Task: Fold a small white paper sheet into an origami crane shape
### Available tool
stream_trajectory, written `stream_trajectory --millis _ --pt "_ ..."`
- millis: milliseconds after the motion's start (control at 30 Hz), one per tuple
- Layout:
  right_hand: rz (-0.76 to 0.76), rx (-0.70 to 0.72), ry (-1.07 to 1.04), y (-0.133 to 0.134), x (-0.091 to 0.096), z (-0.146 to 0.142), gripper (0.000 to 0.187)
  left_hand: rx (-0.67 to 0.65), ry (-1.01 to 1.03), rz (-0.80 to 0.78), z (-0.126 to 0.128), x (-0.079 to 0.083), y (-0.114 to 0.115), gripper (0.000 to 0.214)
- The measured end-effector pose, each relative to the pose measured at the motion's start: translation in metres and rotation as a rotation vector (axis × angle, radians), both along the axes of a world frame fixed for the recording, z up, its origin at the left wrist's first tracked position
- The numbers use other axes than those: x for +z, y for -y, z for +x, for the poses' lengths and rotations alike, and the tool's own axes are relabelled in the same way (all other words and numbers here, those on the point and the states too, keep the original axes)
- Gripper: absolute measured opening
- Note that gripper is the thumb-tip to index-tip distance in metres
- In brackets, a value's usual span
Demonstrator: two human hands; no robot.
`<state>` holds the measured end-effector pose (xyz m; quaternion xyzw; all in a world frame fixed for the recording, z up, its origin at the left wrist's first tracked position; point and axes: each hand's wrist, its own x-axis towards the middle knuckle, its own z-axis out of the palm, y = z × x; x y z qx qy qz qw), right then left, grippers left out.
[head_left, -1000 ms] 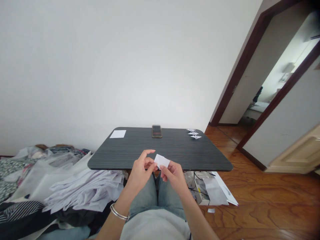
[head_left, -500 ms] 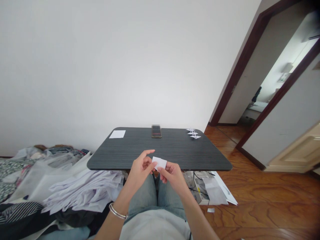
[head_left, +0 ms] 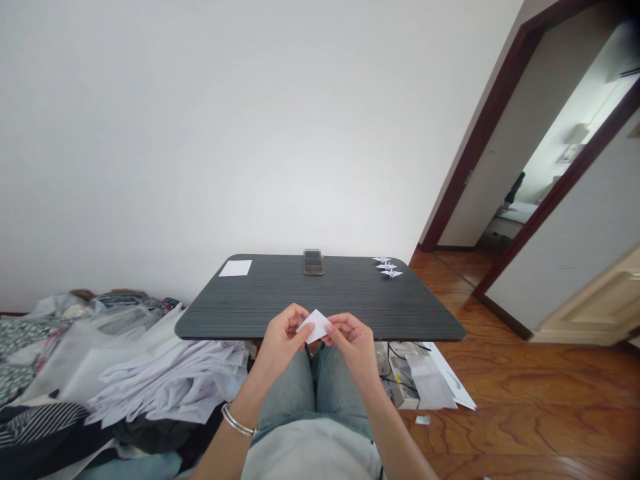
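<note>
A small folded piece of white paper [head_left: 316, 325] is held up in front of the table's near edge, turned so that a corner points away from me. My left hand [head_left: 287, 333] pinches its left corner between thumb and fingers. On the right side, my right hand [head_left: 350, 337] grips it the same way, thumb on top. Both hands are above my lap, close to the dark table [head_left: 280, 293]. Three folded paper cranes [head_left: 389, 267] sit in a row at the table's back right.
Flat white paper [head_left: 235, 268] lies at the table's back left. A phone [head_left: 313, 262] leans at the back middle, by the wall. Clothes [head_left: 170, 377] are heaped on the left. Below the table's right side is a box [head_left: 405, 393] with cables and papers.
The folded paper has been turned so a corner points away from me. The left index finger, stretched out before, has curled in, and the right fingers now pinch the right corner.
</note>
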<state>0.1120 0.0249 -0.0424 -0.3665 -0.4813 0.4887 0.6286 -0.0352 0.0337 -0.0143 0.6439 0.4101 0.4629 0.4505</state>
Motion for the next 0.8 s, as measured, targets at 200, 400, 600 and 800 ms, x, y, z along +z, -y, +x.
stream_trajectory --millis 200,400,600,800 --pt "-0.001 0.0 0.021 0.0002 -0.0009 -0.0008 0.016 0.061 0.028 0.049 -0.0017 -0.0014 -0.0026 0.02" --pt "0.003 -0.051 0.018 -0.0004 -0.0001 -0.0001 0.017 -0.079 0.129 -0.064 -0.0015 0.0021 0.0005 0.024" --pt "0.012 -0.025 -0.013 -0.0001 0.0017 0.0017 0.014 -0.063 0.133 -0.065 -0.0043 0.0013 -0.0003 0.017" --pt "0.019 0.018 -0.013 0.0005 0.0046 0.0037 0.014 -0.087 0.135 -0.03 -0.0031 0.005 0.0015 0.02"
